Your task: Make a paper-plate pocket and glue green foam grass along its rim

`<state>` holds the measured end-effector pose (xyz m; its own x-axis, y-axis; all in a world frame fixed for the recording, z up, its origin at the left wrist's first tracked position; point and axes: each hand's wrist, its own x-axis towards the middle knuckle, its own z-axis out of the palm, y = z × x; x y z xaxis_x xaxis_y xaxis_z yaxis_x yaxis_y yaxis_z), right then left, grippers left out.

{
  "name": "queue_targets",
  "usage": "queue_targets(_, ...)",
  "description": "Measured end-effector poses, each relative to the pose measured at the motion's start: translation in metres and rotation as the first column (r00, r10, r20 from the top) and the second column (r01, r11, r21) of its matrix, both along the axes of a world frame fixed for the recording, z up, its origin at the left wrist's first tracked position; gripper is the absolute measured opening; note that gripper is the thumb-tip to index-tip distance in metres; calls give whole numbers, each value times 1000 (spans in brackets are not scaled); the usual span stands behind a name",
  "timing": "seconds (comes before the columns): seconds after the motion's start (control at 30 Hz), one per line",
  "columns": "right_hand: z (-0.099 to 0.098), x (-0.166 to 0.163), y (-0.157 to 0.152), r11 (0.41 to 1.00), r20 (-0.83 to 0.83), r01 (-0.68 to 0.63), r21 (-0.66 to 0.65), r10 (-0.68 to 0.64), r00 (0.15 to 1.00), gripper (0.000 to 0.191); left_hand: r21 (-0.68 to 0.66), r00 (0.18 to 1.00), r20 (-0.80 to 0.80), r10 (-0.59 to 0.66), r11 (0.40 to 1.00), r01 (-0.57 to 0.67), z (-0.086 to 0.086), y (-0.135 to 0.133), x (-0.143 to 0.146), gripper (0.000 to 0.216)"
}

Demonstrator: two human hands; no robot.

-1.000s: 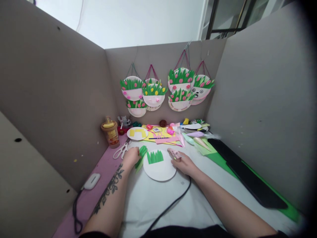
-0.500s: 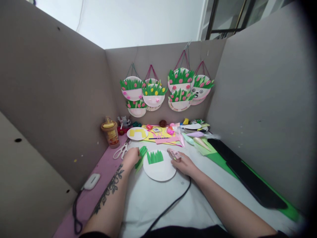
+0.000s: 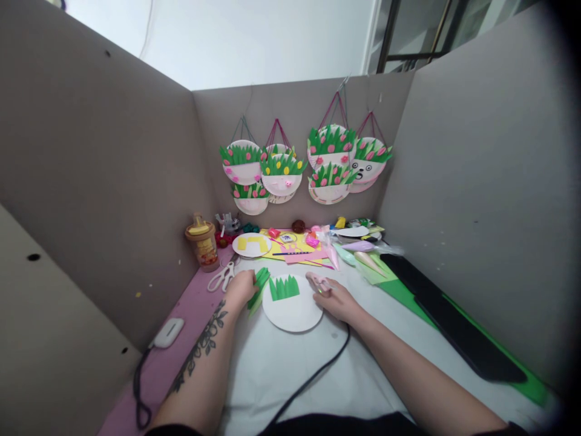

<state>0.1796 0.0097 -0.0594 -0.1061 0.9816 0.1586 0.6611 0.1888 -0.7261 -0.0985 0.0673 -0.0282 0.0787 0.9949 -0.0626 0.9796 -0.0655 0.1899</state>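
Note:
A white paper plate [image 3: 295, 315] lies in front of me, with a strip of green paper grass [image 3: 284, 288] on its upper left part. Just left of it, my left hand [image 3: 241, 287] is closed on a bunch of green paper grass pieces [image 3: 259, 289], dark and light green. At the plate's right edge, my right hand [image 3: 336, 300] is wrapped around a pink glue gun [image 3: 319, 282], partly hidden by the fingers. Its nozzle end points up and left, over the plate's upper right rim. A black cord [image 3: 313, 381] trails from under this hand toward me.
White-handled scissors [image 3: 221, 277] lie left of my left hand, near a brown cup [image 3: 203, 245]. Behind are a plate with yellow paper [image 3: 252, 244], pink paper [image 3: 306, 257] and piping-bag-like cones [image 3: 347, 254]. A long black object [image 3: 454, 321] lies right. Decorated plates [image 3: 282, 178] hang on the back panel.

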Motion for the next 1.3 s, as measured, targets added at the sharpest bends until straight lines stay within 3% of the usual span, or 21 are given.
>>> queue_targets(0.43, 3, -2, -2, 1000, 1, 4, 3, -4, 1000, 23, -3, 1000, -10, -8, 1000, 8, 4, -3, 1, 16)
queue_targets(1.3, -2, -2, -1, 999, 14, -12, 38, 12, 1000, 31, 22, 1000, 14, -26, 999, 25, -1, 0, 1, 12)
